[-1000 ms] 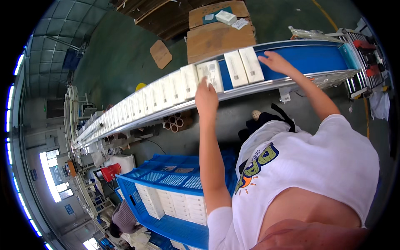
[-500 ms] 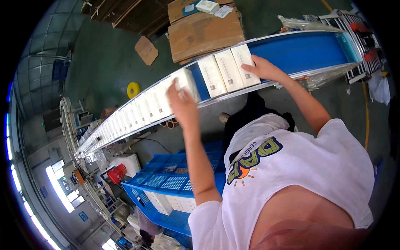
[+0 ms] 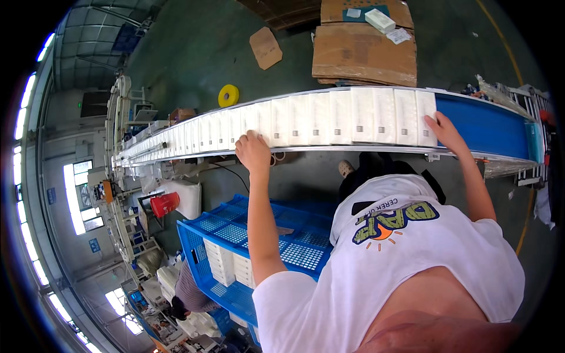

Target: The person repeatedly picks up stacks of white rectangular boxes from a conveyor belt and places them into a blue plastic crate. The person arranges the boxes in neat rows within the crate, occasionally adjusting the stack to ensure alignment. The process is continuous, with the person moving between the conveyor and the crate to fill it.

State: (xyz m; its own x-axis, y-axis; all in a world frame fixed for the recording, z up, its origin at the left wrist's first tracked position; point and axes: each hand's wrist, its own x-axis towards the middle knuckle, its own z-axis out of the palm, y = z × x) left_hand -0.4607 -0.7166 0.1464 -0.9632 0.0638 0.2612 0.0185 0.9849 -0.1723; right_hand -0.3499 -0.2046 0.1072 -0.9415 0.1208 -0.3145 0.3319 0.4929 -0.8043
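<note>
A long row of white soft tissue packs [image 3: 315,117] stands side by side on a blue conveyor belt [image 3: 482,119]. At the row's right end, my right hand [image 3: 446,133] grips the last tissue pack [image 3: 425,117], thumb on its face and fingers round its outer side. Farther left, my left hand [image 3: 253,152] lies over the near edge of the row with its fingers slightly bent and apart, the tips touching the packs. It does not visibly grip any of them. The packs stand close together between my hands.
Blue plastic crates [image 3: 229,294] holding stacked white packs are at the lower left. Beyond the belt lie flattened cardboard [image 3: 365,56] and a yellow tape roll [image 3: 228,95]. A red bucket [image 3: 165,205] stands at left, near a person in a striped top [image 3: 191,288].
The gap between the row and the three packs at its right end has closed. My left hand has dropped from over the packs to their near edge. The view has turned.
</note>
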